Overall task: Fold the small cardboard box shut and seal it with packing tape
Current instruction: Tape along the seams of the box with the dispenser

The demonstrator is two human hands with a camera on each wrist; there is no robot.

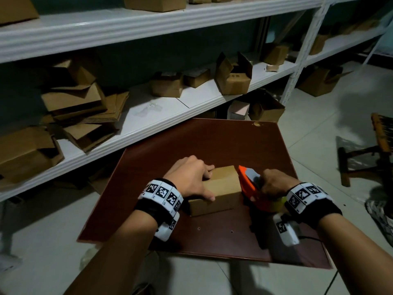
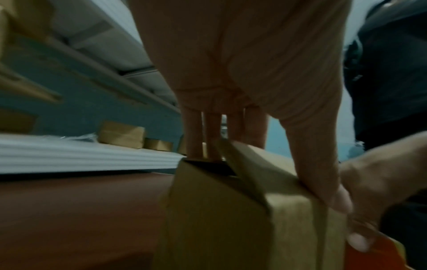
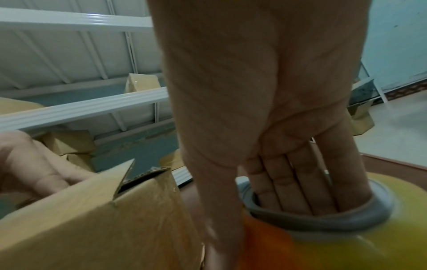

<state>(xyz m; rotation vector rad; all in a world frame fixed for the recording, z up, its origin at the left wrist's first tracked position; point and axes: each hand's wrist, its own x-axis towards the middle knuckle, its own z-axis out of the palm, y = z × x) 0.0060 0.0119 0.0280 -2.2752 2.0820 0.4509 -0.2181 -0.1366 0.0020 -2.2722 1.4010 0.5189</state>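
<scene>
A small brown cardboard box (image 1: 225,188) lies on a dark red-brown table (image 1: 191,141). My left hand (image 1: 209,184) holds it from above, fingers over its far edge and thumb on the near side. In the left wrist view the box (image 2: 231,219) shows a dark gap under a slightly raised flap at its end. My right hand (image 1: 265,184) grips an orange tape dispenser (image 1: 247,186) against the box's right end. In the right wrist view its fingers (image 3: 289,191) sit inside the grey core of the yellowish tape roll (image 3: 392,237), next to the box (image 3: 92,219).
White metal shelving (image 1: 148,116) behind the table holds several flattened and made-up cardboard boxes (image 1: 74,99), one open box (image 1: 234,77) among them. A wooden stool (image 1: 378,135) and a shoe (image 1: 380,211) are on the tiled floor at right.
</scene>
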